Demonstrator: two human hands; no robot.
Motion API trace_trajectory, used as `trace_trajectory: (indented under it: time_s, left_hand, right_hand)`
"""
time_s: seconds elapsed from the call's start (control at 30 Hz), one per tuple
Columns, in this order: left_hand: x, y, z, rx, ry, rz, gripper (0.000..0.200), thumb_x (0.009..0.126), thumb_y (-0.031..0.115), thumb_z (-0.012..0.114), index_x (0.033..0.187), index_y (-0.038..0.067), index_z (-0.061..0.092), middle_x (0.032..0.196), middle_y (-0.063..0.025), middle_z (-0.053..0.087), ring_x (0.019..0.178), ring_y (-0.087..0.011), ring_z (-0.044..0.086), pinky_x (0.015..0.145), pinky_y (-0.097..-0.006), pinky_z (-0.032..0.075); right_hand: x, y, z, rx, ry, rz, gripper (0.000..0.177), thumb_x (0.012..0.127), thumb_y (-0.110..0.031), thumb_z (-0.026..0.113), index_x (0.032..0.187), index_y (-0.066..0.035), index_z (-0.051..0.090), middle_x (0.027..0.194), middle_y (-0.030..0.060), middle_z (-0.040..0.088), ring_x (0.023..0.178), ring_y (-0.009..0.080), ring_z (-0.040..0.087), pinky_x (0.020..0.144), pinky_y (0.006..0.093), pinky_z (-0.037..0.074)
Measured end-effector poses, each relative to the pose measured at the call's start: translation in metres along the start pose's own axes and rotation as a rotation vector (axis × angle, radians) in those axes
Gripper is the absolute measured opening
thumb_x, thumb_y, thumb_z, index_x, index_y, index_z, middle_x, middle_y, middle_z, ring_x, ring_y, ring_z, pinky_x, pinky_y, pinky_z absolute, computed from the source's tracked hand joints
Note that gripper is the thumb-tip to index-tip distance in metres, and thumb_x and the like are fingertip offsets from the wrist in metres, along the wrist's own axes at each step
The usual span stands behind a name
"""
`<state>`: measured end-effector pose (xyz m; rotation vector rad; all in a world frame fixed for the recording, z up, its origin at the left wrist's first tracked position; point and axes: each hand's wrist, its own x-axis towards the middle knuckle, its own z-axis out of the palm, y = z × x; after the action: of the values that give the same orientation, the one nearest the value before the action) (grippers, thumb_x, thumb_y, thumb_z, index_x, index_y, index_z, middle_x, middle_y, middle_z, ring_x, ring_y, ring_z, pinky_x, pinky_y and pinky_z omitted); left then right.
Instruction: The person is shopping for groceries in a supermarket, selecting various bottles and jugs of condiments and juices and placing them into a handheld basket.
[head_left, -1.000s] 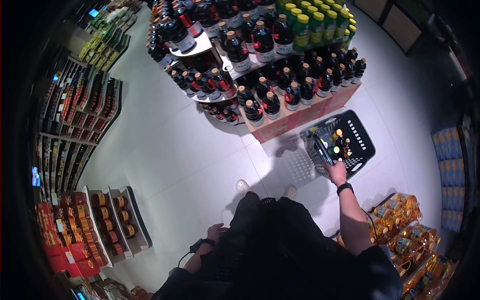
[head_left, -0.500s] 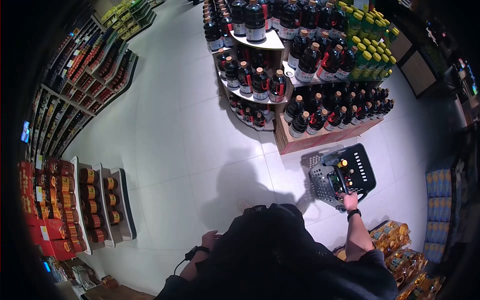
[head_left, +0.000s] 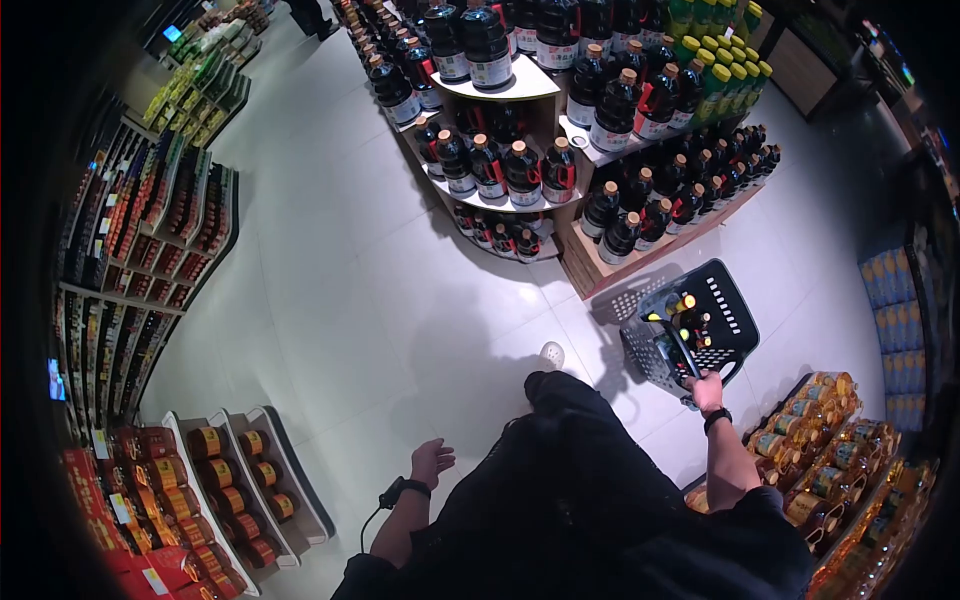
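My right hand (head_left: 706, 390) is closed around the handle (head_left: 681, 350) of a dark grey perforated shopping basket (head_left: 738, 318). Inside the basket lie several bottles, among them one with a yellow cap (head_left: 684, 303); their labels are too small to read. My left hand (head_left: 432, 463) hangs at my side with its fingers stretched out, touching nothing. A black band with a cable sits on that wrist. My light shoe (head_left: 552, 354) is forward on the floor.
Ahead stands a display (head_left: 595, 258) of dark sauce bottles (head_left: 522, 172), with yellow-capped green bottles (head_left: 716, 92) on its right. Oil bottles (head_left: 800, 425) are stacked close to my right arm. Shelves of jars (head_left: 215, 442) stand left; tall shelving (head_left: 150, 230) lies beyond. Another person's legs (head_left: 308, 15) show far off.
I have stepped forward, one leg and shoe now showing. The surroundings have shifted and turned in view. My left hand has swung forward; the basket stays in my right hand.
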<state>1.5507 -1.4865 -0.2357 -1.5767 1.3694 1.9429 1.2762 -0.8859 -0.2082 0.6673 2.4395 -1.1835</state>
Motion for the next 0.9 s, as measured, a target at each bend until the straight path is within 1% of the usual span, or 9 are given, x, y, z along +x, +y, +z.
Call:
trace_trajectory:
  time_s: [0.17,0.23,0.27,0.3,0.43,0.6,0.7,0.8,0.9]
  left_hand:
    - [-0.020,0.063,0.001,0.041,0.030,0.066,0.037,0.098,0.022,0.060,0.127,-0.001,0.058,0.103,-0.0193,0.070,0.081,-0.0265,0.070,0.074,-0.0383,0.061]
    - [-0.026,0.072,-0.005,0.067,0.054,0.016,0.035,0.098,0.021,0.060,0.124,-0.002,0.060,0.102,-0.0195,0.070,0.082,-0.0276,0.070,0.077,-0.0389,0.060]
    - [-0.021,0.069,-0.012,0.194,0.043,0.098,0.034,0.098,0.021,0.060,0.123,-0.001,0.061,0.101,-0.0187,0.070,0.083,-0.0273,0.070,0.078,-0.0380,0.059]
    - [-0.005,0.054,-0.031,0.331,0.024,0.174,0.033,0.098,0.021,0.060,0.122,-0.001,0.062,0.101,-0.0179,0.071,0.084,-0.0270,0.070,0.079,-0.0370,0.058]
    - [0.020,0.077,-0.064,1.318,-0.174,0.412,0.032,0.098,0.021,0.060,0.120,-0.001,0.065,0.100,-0.0160,0.071,0.085,-0.0251,0.069,0.078,-0.0349,0.056]
    - [0.054,0.156,-0.049,1.796,-0.379,0.461,0.030,0.098,0.021,0.060,0.118,0.000,0.068,0.100,-0.0136,0.072,0.086,-0.0227,0.068,0.077,-0.0321,0.054]
    - [0.079,0.208,-0.034,1.649,-0.365,0.479,0.030,0.097,0.021,0.060,0.116,0.000,0.069,0.100,-0.0122,0.072,0.086,-0.0213,0.068,0.076,-0.0305,0.052]
    - [0.102,0.258,-0.025,0.974,-0.286,0.384,0.033,0.099,0.022,0.058,0.122,-0.001,0.065,0.099,-0.0140,0.071,0.083,-0.0238,0.067,0.076,-0.0331,0.054]
    - [0.131,0.312,-0.006,0.628,-0.215,0.085,0.043,0.099,0.023,0.057,0.134,-0.001,0.055,0.103,-0.0177,0.069,0.080,-0.0260,0.067,0.076,-0.0370,0.057]
  right_hand:
    - [-0.001,0.002,0.041,-0.020,-0.020,0.070,0.022,0.069,-0.016,0.075,0.084,0.000,0.077,0.069,0.0101,0.070,0.062,0.0207,0.064,0.066,0.0347,0.051]
    - [-0.003,-0.005,0.061,0.047,-0.005,0.058,0.015,0.071,-0.013,0.074,0.078,0.001,0.074,0.066,0.0066,0.067,0.058,0.0172,0.060,0.060,0.0329,0.047]
    - [-0.008,-0.006,0.068,0.078,0.011,0.060,0.012,0.072,-0.011,0.074,0.075,0.001,0.073,0.064,0.0049,0.065,0.056,0.0154,0.058,0.057,0.0320,0.045]
    - [-0.011,-0.014,0.071,0.014,-0.017,0.095,0.022,0.070,-0.019,0.076,0.086,-0.005,0.079,0.072,0.0135,0.071,0.071,0.0265,0.067,0.073,0.0368,0.052]
    - [-0.040,-0.060,0.089,-0.028,-0.001,0.130,0.023,0.073,-0.024,0.075,0.081,-0.002,0.074,0.070,0.0169,0.068,0.068,0.0311,0.067,0.070,0.0406,0.052]
    - [-0.059,-0.087,0.118,-0.048,0.055,0.175,0.025,0.073,-0.028,0.073,0.083,-0.005,0.075,0.074,0.0186,0.070,0.074,0.0348,0.069,0.075,0.0412,0.055]
    - [-0.067,-0.104,0.133,-0.056,0.051,0.209,0.026,0.073,-0.028,0.073,0.084,-0.005,0.076,0.076,0.0190,0.071,0.076,0.0358,0.069,0.077,0.0420,0.055]
    - [-0.077,-0.119,0.148,-0.026,0.092,0.207,0.021,0.074,-0.023,0.074,0.080,-0.002,0.074,0.073,0.0159,0.070,0.071,0.0306,0.068,0.071,0.0403,0.054]
    - [-0.085,-0.119,0.170,-0.036,0.141,0.210,0.023,0.074,-0.023,0.075,0.082,-0.002,0.075,0.074,0.0161,0.070,0.072,0.0297,0.068,0.071,0.0407,0.053]
